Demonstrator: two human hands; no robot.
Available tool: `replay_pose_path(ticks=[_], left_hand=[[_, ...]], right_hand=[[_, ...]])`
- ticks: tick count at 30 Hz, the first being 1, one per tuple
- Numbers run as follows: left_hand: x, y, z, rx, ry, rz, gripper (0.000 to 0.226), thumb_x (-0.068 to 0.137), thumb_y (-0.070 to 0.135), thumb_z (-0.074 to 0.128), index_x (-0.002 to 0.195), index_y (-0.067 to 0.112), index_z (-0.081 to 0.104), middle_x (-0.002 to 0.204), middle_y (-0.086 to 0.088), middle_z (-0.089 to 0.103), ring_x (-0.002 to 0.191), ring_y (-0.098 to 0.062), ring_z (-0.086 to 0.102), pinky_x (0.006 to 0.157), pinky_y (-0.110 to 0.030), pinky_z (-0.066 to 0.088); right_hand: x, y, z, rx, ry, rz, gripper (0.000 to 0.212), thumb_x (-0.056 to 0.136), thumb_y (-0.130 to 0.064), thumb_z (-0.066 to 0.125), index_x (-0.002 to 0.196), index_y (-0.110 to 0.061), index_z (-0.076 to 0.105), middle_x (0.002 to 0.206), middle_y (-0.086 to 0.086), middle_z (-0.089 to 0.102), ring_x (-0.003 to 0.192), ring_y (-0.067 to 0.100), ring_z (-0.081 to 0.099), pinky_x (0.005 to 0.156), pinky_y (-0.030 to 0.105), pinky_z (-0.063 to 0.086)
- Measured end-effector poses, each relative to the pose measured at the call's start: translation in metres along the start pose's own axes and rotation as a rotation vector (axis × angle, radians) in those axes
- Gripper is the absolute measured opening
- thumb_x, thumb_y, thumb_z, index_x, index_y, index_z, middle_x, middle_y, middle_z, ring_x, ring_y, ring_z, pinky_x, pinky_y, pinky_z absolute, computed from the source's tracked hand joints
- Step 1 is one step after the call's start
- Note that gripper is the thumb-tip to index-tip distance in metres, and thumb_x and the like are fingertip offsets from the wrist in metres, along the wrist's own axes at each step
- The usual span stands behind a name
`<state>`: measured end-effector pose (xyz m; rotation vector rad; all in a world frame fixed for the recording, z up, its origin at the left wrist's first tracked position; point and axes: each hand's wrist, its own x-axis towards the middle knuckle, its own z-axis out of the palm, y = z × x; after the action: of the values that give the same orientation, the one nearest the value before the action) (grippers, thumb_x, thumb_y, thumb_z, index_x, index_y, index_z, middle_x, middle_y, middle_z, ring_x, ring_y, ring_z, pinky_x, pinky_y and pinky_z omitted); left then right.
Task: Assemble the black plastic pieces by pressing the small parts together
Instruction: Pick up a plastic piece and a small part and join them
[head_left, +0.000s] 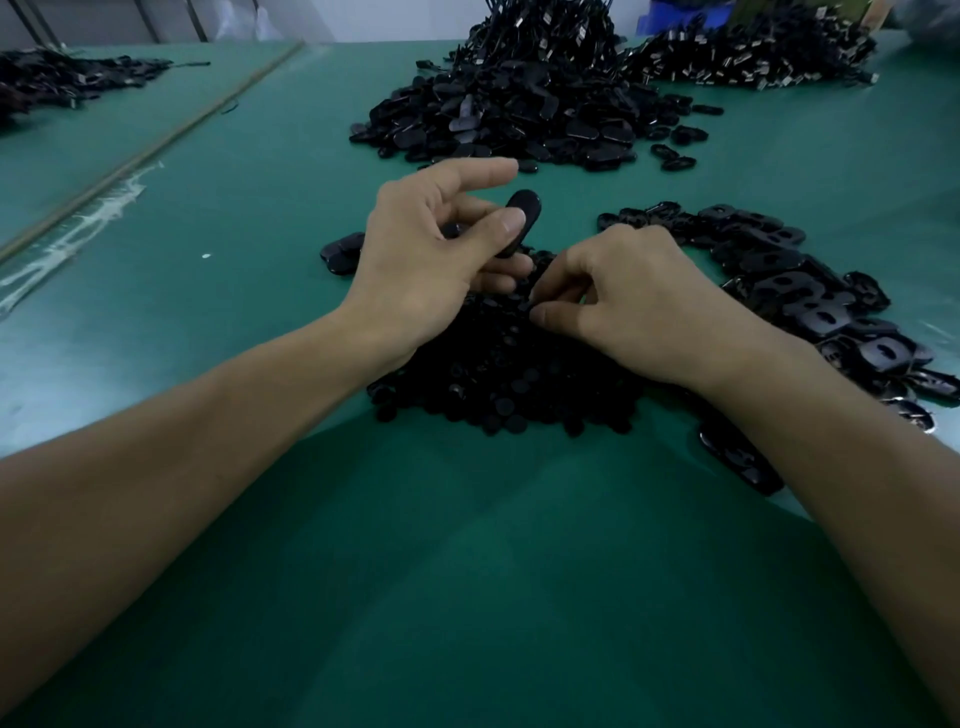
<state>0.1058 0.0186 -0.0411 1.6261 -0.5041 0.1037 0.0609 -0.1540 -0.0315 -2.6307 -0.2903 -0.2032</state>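
Centre of the frame, and the left hand (436, 260) is up off the green table (260, 208) with an oval black piece (521, 221) gripped between thumb and curled fingers; the forefinger is stretched out straight above it, clear of the piece; the piece stands tilted, its rounded top poking out past the thumbnail.

Just to the right and lower, the right hand (639, 301) is down on the heap of small round parts (498, 379); thumb and forefinger are drawn together in a pinch at the heap's upper edge, the other fingers tucked under; whether a part is actually caught in that pinch I cannot tell, it is all black on black there.

So by my reading this is the pick-up step: one half in hand, the mate being fished out; no pressing together yet.

What comes next asks for a single small part lifted cleanly, not two stuck together; then it has to be turned the right way and lined up on the oval piece before the squeeze; the left grip needs to hold firm against that push.

Around them: a spread of oval shells with cut-outs (810, 296) at right; a big black mound (519, 104) at upper centre.
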Motion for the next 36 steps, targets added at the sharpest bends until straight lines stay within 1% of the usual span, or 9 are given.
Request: replay_pose_path(ticks=[6, 11, 16, 19, 23, 25, 29, 32, 36], left_hand=[[0.003, -0.004, -0.001, 0.017, 0.022, 0.006, 0.028, 0.091, -0.002, 0.068, 0.110, 0.019, 0.065, 0.083, 0.000, 0.077, 0.081, -0.017, 0.075, 0.074, -0.024, 0.058], [0.002, -0.005, -0.001, 0.002, 0.009, 0.018, 0.029, 0.091, -0.001, 0.070, 0.112, 0.019, 0.069, 0.097, -0.003, 0.077, 0.085, -0.017, 0.076, 0.076, -0.023, 0.059], [0.004, -0.009, -0.002, 0.020, 0.020, -0.004, 0.029, 0.092, 0.000, 0.068, 0.114, 0.019, 0.070, 0.090, 0.001, 0.077, 0.082, -0.014, 0.076, 0.075, -0.022, 0.059], [0.005, -0.011, -0.004, 0.074, 0.023, -0.018, 0.028, 0.092, 0.002, 0.070, 0.118, 0.012, 0.069, 0.083, 0.003, 0.077, 0.081, -0.014, 0.076, 0.074, -0.021, 0.058], [0.003, -0.010, -0.004, 0.111, 0.014, -0.020, 0.018, 0.090, 0.003, 0.071, 0.100, 0.018, 0.068, 0.077, 0.004, 0.077, 0.078, -0.015, 0.076, 0.072, -0.022, 0.058], [0.003, -0.009, -0.005, 0.115, 0.015, -0.015, 0.017, 0.090, 0.003, 0.072, 0.095, 0.019, 0.068, 0.076, 0.004, 0.077, 0.077, -0.015, 0.076, 0.070, -0.021, 0.057], [0.002, -0.007, -0.004, 0.106, 0.003, -0.011, 0.017, 0.089, 0.003, 0.072, 0.093, 0.019, 0.070, 0.075, 0.004, 0.077, 0.075, -0.014, 0.075, 0.069, -0.021, 0.057], [0.002, -0.007, -0.004, 0.105, -0.007, -0.006, 0.017, 0.088, 0.003, 0.072, 0.092, 0.020, 0.071, 0.074, 0.005, 0.076, 0.074, -0.013, 0.075, 0.069, -0.020, 0.057], [0.001, -0.007, -0.003, 0.112, -0.016, -0.008, 0.018, 0.088, 0.003, 0.073, 0.092, 0.021, 0.072, 0.073, 0.004, 0.076, 0.072, -0.011, 0.074, 0.068, -0.019, 0.056]], right_hand=[[0.003, -0.002, 0.004, 0.001, -0.009, 0.023, 0.006, 0.091, -0.024, 0.072, 0.096, -0.022, 0.075, 0.088, 0.001, 0.071, 0.086, 0.019, 0.068, 0.086, 0.038, 0.057], [0.002, -0.003, 0.005, 0.016, 0.019, -0.001, 0.009, 0.091, -0.017, 0.071, 0.095, -0.023, 0.074, 0.087, -0.001, 0.069, 0.084, 0.016, 0.066, 0.083, 0.031, 0.055], [0.001, 0.001, 0.003, 0.068, 0.106, -0.029, 0.009, 0.094, -0.015, 0.064, 0.095, -0.021, 0.070, 0.084, -0.009, 0.067, 0.081, 0.006, 0.062, 0.072, 0.012, 0.045], [0.000, 0.003, 0.000, 0.205, 0.158, -0.011, 0.010, 0.096, -0.014, 0.062, 0.095, -0.024, 0.065, 0.085, -0.008, 0.070, 0.081, 0.005, 0.066, 0.077, 0.020, 0.053], [-0.001, 0.006, -0.005, 0.376, 0.162, 0.008, 0.016, 0.094, -0.013, 0.067, 0.107, -0.022, 0.070, 0.081, -0.005, 0.073, 0.076, 0.003, 0.070, 0.075, 0.019, 0.054], [-0.001, 0.007, -0.007, 0.455, 0.153, 0.021, 0.016, 0.093, -0.010, 0.068, 0.104, -0.021, 0.073, 0.079, -0.004, 0.074, 0.074, 0.005, 0.071, 0.071, 0.017, 0.055], [-0.002, 0.009, -0.008, 0.609, 0.124, 0.065, 0.014, 0.090, -0.002, 0.071, 0.095, -0.015, 0.073, 0.077, 0.003, 0.076, 0.074, 0.013, 0.074, 0.069, 0.022, 0.059], [-0.002, 0.010, -0.009, 0.688, 0.116, 0.084, 0.012, 0.089, -0.001, 0.071, 0.094, -0.012, 0.070, 0.077, 0.003, 0.077, 0.074, 0.016, 0.075, 0.069, 0.023, 0.059], [-0.003, 0.010, -0.010, 0.729, 0.125, 0.094, 0.014, 0.090, -0.002, 0.071, 0.096, -0.014, 0.069, 0.079, 0.004, 0.077, 0.074, 0.015, 0.075, 0.068, 0.021, 0.058]])
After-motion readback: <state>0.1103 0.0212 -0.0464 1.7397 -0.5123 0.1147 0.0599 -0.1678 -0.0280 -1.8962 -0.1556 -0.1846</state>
